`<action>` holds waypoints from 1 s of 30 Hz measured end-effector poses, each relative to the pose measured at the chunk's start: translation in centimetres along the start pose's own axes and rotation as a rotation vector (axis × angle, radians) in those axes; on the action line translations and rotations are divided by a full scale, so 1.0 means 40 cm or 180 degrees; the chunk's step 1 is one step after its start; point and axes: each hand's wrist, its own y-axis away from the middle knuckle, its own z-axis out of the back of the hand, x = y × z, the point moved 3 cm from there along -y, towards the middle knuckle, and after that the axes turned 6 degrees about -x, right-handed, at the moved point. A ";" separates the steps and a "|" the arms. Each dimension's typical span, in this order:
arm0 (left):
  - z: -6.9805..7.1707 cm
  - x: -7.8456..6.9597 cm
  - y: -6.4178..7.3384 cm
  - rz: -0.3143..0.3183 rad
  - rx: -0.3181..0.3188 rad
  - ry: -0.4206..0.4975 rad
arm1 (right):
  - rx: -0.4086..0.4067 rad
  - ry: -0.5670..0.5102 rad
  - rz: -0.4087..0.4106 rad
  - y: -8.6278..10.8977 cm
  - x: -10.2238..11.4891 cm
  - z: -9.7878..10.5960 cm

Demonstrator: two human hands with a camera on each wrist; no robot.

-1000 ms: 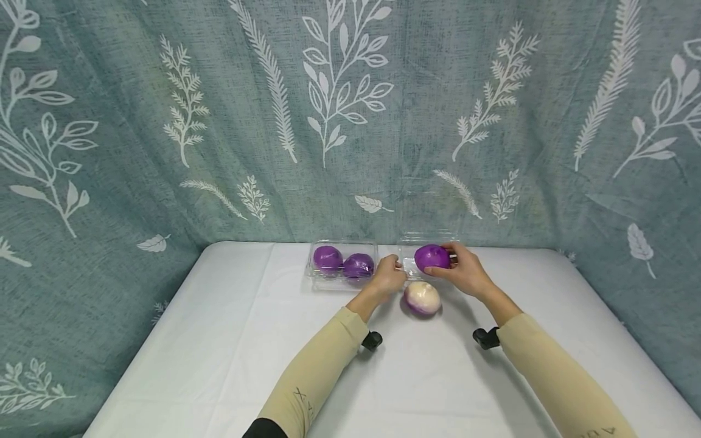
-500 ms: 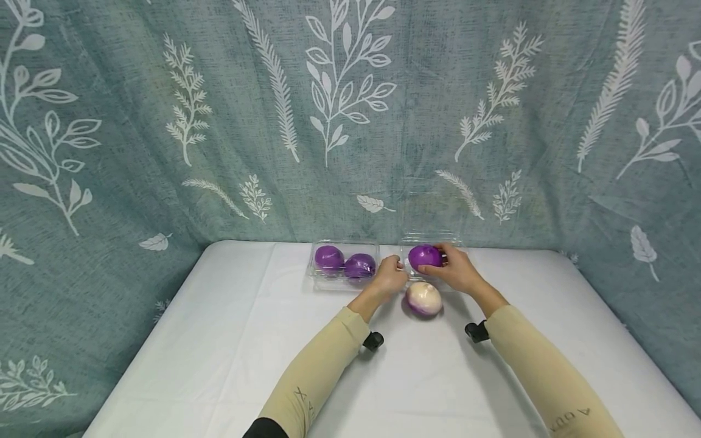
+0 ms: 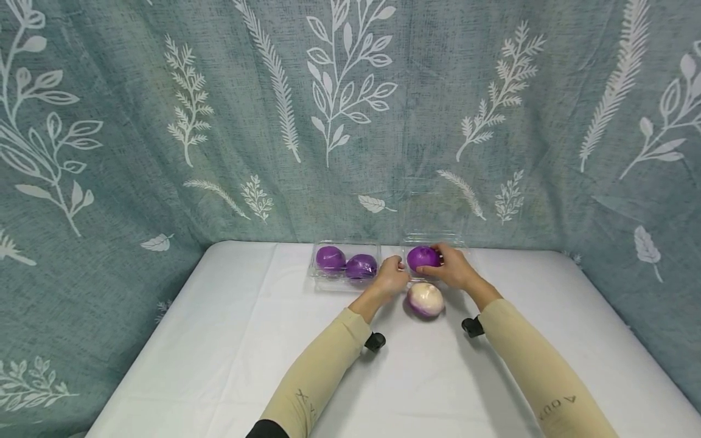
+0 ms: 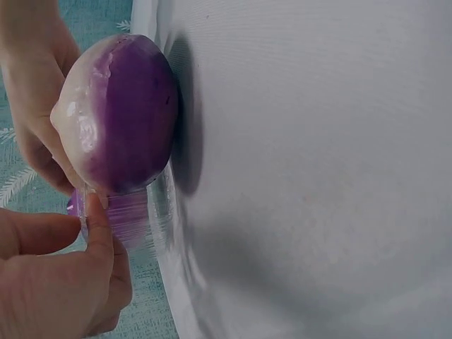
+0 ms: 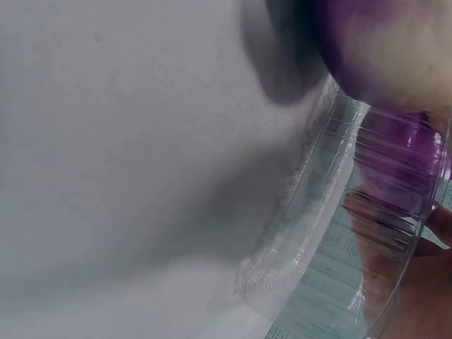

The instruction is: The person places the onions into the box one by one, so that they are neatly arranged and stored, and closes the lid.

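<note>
In the head view my right hand (image 3: 454,267) grips a purple turnip (image 3: 421,258) from its right side, inside the right-hand clear plastic clamshell (image 3: 435,238), whose lid stands open at the back. My left hand (image 3: 391,277) pinches that clamshell's front left edge between thumb and index finger, as the left wrist view shows the fingers (image 4: 99,229) up close. A white-and-purple turnip (image 3: 426,300) sits on the table just in front. Through the ribbed plastic wall (image 5: 332,240), the right wrist view shows the right hand's fingers under the purple turnip.
To the left stands another clear clamshell (image 3: 334,286) with two purple turnips (image 3: 330,259) in it. A white cloth covers the table (image 3: 263,340). Behind the table's far edge hangs a green leaf-patterned curtain (image 3: 219,121).
My right hand has shifted left with the purple turnip, farther into the right-hand clamshell. The left hand keeps its pinch on the edge.
</note>
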 end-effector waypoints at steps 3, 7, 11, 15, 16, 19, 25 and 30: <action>0.000 -0.002 0.000 -0.0007 0.0001 0.0022 | 0.0066 0.0026 0.0003 -0.005 0.000 -0.003; 0.004 -0.005 0.007 0.0035 0.0035 0.0097 | 0.0191 0.0093 -0.0031 -0.010 0.000 -0.010; 0.006 -0.007 0.013 0.0070 0.0092 0.0180 | 0.0227 0.0196 -0.0048 -0.013 0.003 -0.012; 0.007 -0.010 0.013 0.0067 0.0065 0.0167 | 0.0231 0.0275 -0.0053 -0.017 0.007 -0.009; 0.006 -0.010 0.013 0.0065 0.0062 0.0161 | 0.0240 0.0297 -0.0067 -0.016 0.007 -0.009; 0.003 -0.011 0.012 0.0065 0.0069 0.0163 | 0.0281 0.0356 -0.0095 -0.016 0.004 -0.005; -0.001 -0.008 0.010 0.0023 0.0035 0.0117 | 0.0339 0.0406 -0.0105 -0.004 0.009 0.014; 0.002 -0.007 0.007 0.0017 0.0006 0.0047 | 0.0299 0.0372 0.0017 0.019 0.028 0.042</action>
